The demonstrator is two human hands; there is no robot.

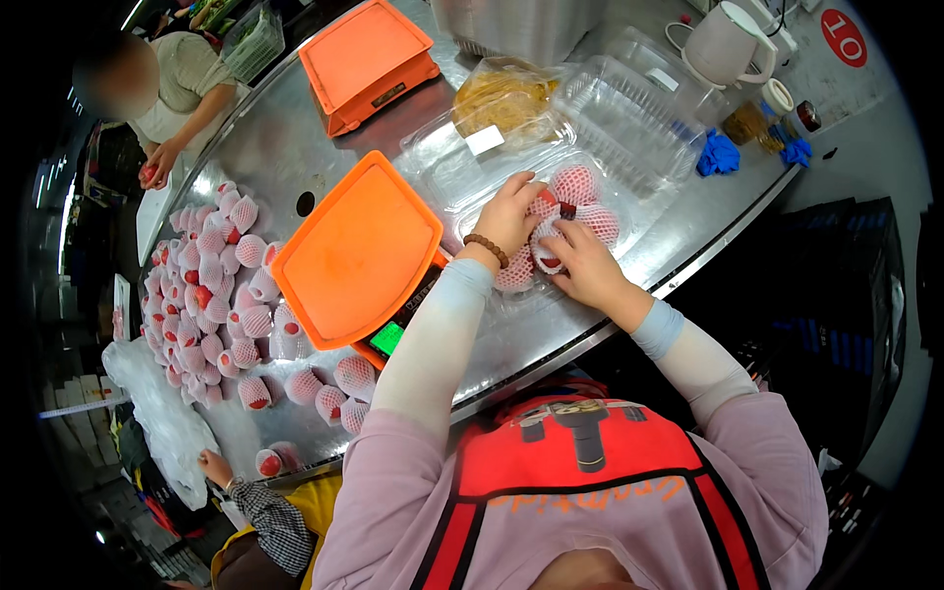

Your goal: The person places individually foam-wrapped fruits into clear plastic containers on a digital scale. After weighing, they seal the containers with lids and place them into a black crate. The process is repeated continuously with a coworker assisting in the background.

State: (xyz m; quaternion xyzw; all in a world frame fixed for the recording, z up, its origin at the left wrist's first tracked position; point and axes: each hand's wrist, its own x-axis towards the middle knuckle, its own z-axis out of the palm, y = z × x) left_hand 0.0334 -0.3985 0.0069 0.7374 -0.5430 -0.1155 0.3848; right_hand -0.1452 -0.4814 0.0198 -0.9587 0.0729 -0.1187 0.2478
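Note:
In front of me, a clear plastic clamshell box (627,240) lies with its lid (446,173) folded back. Several red fruits in white-pink foam net sleeves sit in it, one of them a netted fruit (575,184) at the far side. My left hand (507,221), with a beaded bracelet at the wrist, curls its fingers around a red fruit (544,199) on the box's left side. My right hand (594,269) rests its fingers and thumb on a foam-sleeved fruit (547,247) near the middle. The fingers partly hide both fruits. A dark red patch (567,211) shows between the fruits.
An orange-topped scale (361,251) with a lit display stands left of my arm, another orange scale (369,59) behind. Netted fruits (210,287) heap at left. Stacked clear boxes (627,110) and a kettle (726,44) are at the back. Two other people work at the table's left.

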